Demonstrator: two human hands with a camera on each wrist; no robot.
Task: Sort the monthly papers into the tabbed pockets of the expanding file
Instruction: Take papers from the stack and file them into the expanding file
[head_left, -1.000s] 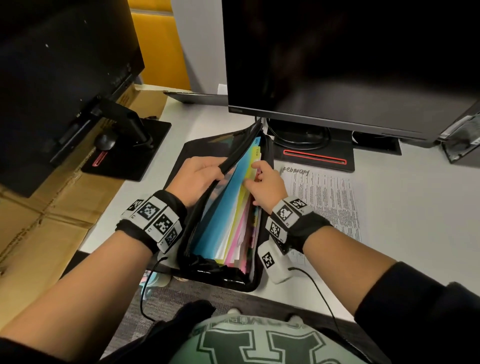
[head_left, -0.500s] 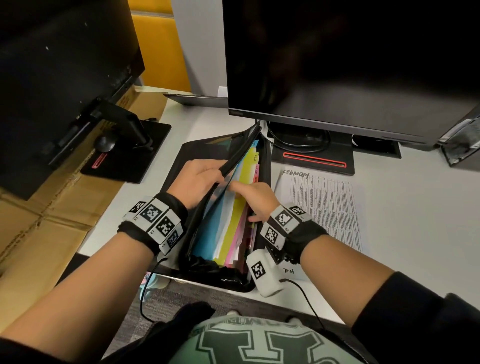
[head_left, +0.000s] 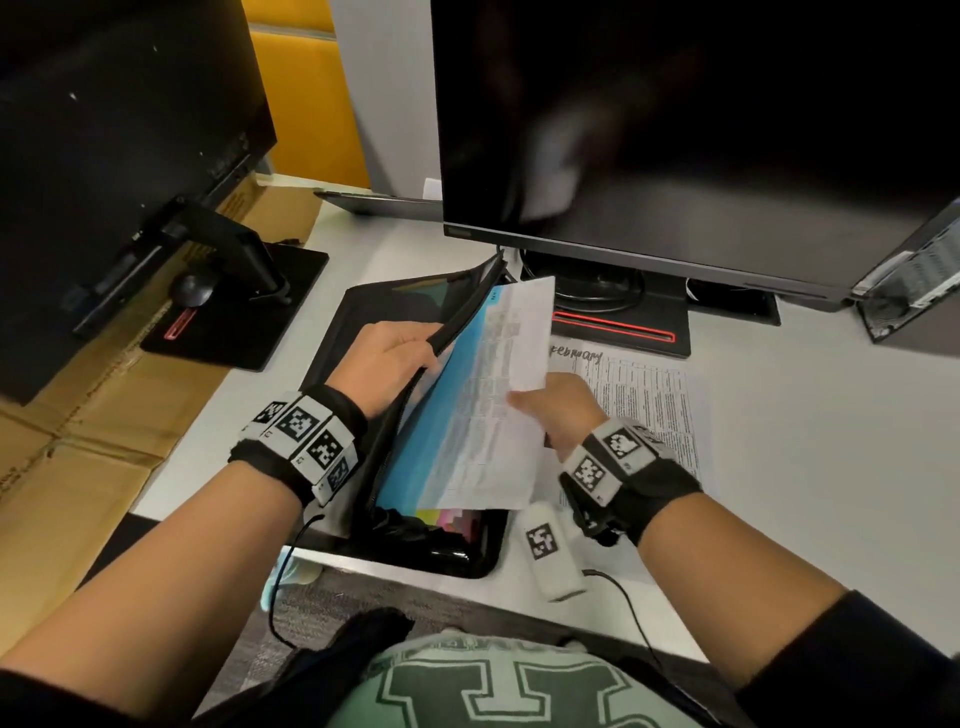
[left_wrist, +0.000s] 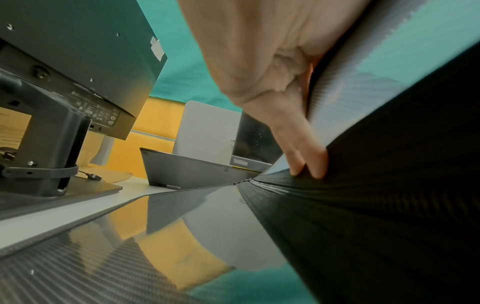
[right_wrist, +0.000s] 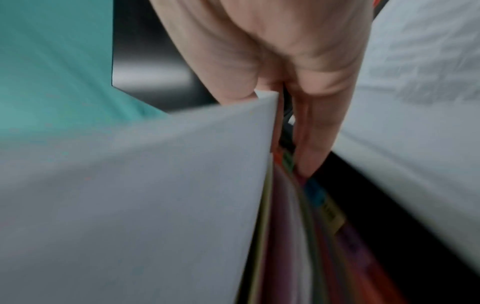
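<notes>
- The right hand (head_left: 563, 410) pinches a printed sheet (head_left: 498, 395) at its right edge, thumb on top and fingers (right_wrist: 319, 131) curled beneath; the sheet is lifted over the open mouth of the expanding file (head_left: 415, 540).
- The left hand (head_left: 387, 361) grips the file's black front flap (head_left: 462, 312), fingers curled round its edge, and holds it back toward the left so the pockets gape.
- The sheet's long axis runs away from the person, roughly in line with the file's pockets; it lies against a blue divider (head_left: 431, 441). I judge the coming move turns on lowering it edge-first into the gap just left of the right hand, which is the nearer one.
- In the right wrist view, coloured tabs (right_wrist: 315, 193) stand just beside the fingertips; their lettering is too blurred to read.
- A second printed page (head_left: 644, 395) lies flat on the worktop (head_left: 805, 441) just right of the file, headed "February" in handwriting.
- In the left wrist view the monitor (left_wrist: 254, 144) behind reads "ThinkVision".
</notes>
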